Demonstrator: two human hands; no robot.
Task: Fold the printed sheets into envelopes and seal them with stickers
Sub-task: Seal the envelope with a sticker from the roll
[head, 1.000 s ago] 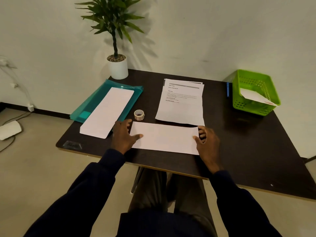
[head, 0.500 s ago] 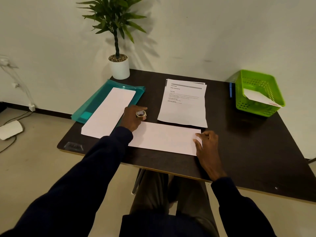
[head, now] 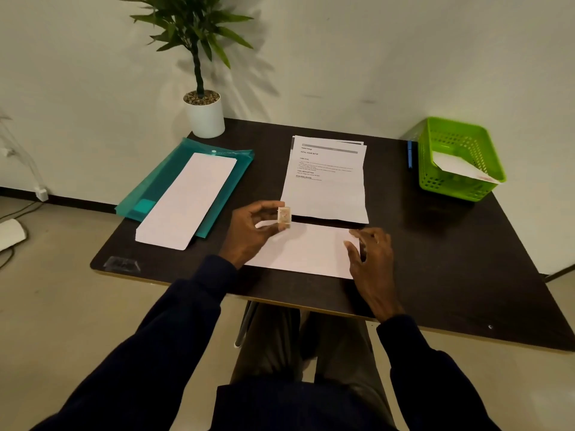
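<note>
The left hand (head: pixel 252 231) pinches the sticker roll (head: pixel 284 216) between thumb and fingertips and holds it edge-on over the far left corner of the folded sheet (head: pixel 306 250). That sheet lies flat as a long white strip, its long edges roughly parallel to the near edge of the tabletop (head: pixel 435 244), with a band of dark surface between it and that edge. The right hand (head: pixel 371 256) is released, its fingers loosely spread and grasping nothing; the fingertips are at the sheet's right short edge, though whether they touch the paper is hard to tell.

Just beyond the folded sheet's far edge sits the stack of printed sheets (head: pixel 326 185), with only a thin dark line between the two. The stack's top corners are fanned slightly.

To the left, a teal folder (head: pixel 149 194) lies at a slant, and its left corner juts a little past the tabletop's left edge. A long white envelope (head: pixel 189 197) rests on the folder and overhangs its near edge, ending near the tabletop's left side. A white-potted plant (head: pixel 203 116) stands at the far left corner.

At the far right a green basket (head: pixel 460 141) holds a white envelope (head: pixel 460 168), and a blue pen (head: pixel 410 154) lies just beside the basket's left wall. A broad stretch of dark tabletop runs from the right hand out to the basket and to the right edge. A patch of clear tape (head: pixel 121 264) sits at the near left corner.
</note>
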